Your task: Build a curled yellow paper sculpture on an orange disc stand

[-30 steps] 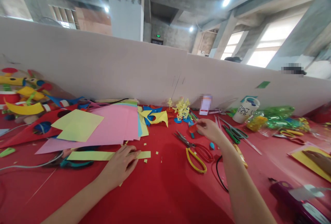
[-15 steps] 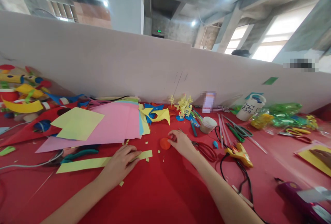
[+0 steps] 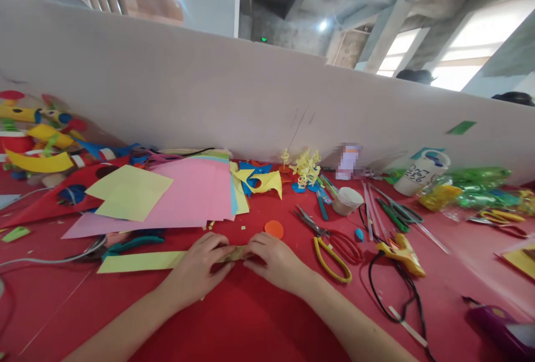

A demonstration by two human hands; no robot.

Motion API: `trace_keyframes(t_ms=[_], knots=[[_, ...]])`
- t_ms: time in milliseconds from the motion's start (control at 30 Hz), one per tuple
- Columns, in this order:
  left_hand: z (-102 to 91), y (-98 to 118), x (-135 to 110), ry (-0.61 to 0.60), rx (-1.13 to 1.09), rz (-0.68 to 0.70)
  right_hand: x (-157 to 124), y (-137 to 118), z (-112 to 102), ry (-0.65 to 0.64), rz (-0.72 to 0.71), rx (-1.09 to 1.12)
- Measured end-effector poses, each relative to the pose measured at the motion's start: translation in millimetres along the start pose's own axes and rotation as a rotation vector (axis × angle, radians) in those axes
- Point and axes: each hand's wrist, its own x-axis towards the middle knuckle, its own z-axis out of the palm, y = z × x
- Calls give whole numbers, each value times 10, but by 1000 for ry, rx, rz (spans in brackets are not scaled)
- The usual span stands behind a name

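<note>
A long yellow-green paper strip lies on the red table in front of me. My left hand rests on its right part with the fingers curled down on it. My right hand meets it from the right, fingers pinched on the strip's end between the two hands. An orange paper disc lies loose just beyond my right hand. Yellow-handled scissors lie to the right of that hand.
Pink and yellow sheets are stacked at left, with paper crafts beyond them. A white cup, a yellow glue gun with black cord, green scissors, a drink cup and a purple tool lie at right. A pale partition wall backs the table.
My right hand carried the orange disc from the far right toward the middle, left it on the table, then came to the strip's end beside my left hand.
</note>
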Motion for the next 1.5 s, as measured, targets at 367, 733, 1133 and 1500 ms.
trace_keyframes(t_ms=[367,733,1133,1500], knots=[[-7,-34,31,-27,-147,53,-59,67,-75,-38,-4,-14],[-48,227,45,-184,-274,46,-497,44,-160,16,92,-24],[-96,164,57,-291,-263,-28,-543,64,-138,13,95,-85],[-69,220,42,-192,-164,54,-569,52,-156,28,52,-133]])
